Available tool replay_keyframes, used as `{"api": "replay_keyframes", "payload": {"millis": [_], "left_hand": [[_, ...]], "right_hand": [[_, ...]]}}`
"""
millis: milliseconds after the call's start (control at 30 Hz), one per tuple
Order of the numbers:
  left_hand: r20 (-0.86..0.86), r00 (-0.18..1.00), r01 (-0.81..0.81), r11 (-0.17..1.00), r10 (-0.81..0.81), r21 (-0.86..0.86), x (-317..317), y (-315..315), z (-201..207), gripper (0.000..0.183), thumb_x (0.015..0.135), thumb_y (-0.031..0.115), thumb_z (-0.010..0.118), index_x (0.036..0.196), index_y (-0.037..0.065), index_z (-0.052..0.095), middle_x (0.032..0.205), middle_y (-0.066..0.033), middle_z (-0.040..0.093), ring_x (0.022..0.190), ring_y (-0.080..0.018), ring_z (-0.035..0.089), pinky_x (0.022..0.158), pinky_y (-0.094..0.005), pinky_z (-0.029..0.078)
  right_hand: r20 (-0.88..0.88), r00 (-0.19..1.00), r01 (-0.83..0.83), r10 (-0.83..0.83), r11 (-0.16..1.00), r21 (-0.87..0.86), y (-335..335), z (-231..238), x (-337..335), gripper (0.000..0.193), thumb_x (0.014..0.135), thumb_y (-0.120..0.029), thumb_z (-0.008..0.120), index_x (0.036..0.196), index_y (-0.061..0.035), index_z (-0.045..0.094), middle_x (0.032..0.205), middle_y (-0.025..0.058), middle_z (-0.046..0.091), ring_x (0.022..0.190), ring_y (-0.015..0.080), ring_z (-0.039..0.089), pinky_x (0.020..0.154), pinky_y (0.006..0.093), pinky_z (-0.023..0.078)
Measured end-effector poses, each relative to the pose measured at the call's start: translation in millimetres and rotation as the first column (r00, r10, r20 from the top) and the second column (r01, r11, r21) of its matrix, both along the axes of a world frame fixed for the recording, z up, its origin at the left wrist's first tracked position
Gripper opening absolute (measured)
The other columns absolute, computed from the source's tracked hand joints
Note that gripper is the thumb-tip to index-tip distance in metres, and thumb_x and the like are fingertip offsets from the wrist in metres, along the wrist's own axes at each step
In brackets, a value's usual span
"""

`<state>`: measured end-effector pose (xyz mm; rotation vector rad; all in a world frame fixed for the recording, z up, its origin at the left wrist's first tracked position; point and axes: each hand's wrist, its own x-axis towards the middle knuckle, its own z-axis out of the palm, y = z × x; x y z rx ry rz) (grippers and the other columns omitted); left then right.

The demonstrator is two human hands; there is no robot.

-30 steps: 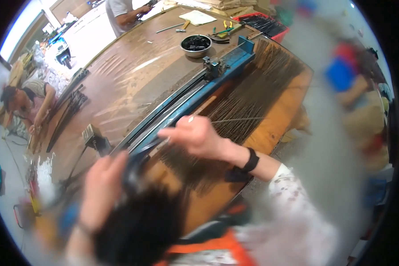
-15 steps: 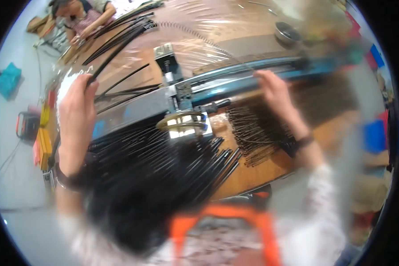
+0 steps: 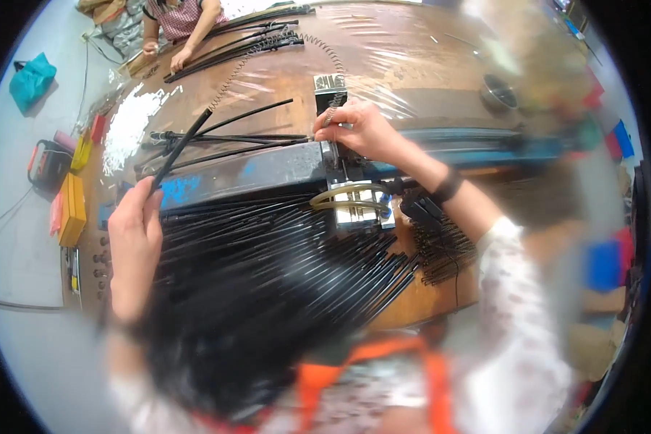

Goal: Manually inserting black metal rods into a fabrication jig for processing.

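Head view: my left hand (image 3: 134, 231) is closed around the lower part of a black tube (image 3: 180, 153), which slants up and to the right. A thin coiled spring (image 3: 234, 74) meets the tube's upper end, rises in a loose arch over the table (image 3: 405, 54) and comes down to my right hand (image 3: 365, 132). There my thumb and forefinger pinch it, narrow, in front of a metal block (image 3: 330, 84); how far the spring runs inside the tube I cannot tell. Below my right hand sits a fixture with a looped yellowish hose (image 3: 350, 189). Nearer my body lies a fanned heap of black tubes (image 3: 318, 267), its near part blurred; a bundle of springs (image 3: 441, 254) lies to its right. White pieces (image 3: 132, 126) are piled beyond my left hand. At upper left, a co-worker's hands (image 3: 181, 59) are at the table's far side.
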<state>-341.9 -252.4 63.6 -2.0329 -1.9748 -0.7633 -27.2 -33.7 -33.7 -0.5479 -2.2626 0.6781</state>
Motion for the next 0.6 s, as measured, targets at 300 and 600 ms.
{"api": "replay_keyframes", "payload": {"millis": [300,600], "left_hand": [[0.058,0.997,0.047,0.999,-0.048,0.018,4.1,23.2,-17.1,0.02,0.091,0.005,0.065,0.11,-0.002,0.065,0.095,-0.0224,0.067,0.084,-0.0379,0.066,0.074,-0.0384,0.052],[-0.032,0.951,0.292,0.929,-0.307,-0.229,63.9,99.1,-62.9,0.02,0.092,0.023,0.062,0.107,0.011,0.067,0.087,-0.0115,0.065,0.084,-0.0349,0.065,0.07,-0.0455,0.053]], "right_hand": [[0.078,0.982,0.124,-0.17,0.905,0.406,6.3,-8.5,8.3,0.009,0.085,-0.008,0.067,0.093,-0.0111,0.069,0.085,0.0057,0.071,0.08,0.0224,0.067,0.079,0.0357,0.045],[0.196,0.771,0.396,-0.605,0.698,0.596,7.8,-16.4,245.9,0.005,0.081,-0.001,0.064,0.085,-0.003,0.065,0.079,0.0118,0.064,0.081,0.0303,0.062,0.072,0.0406,0.047]]}}
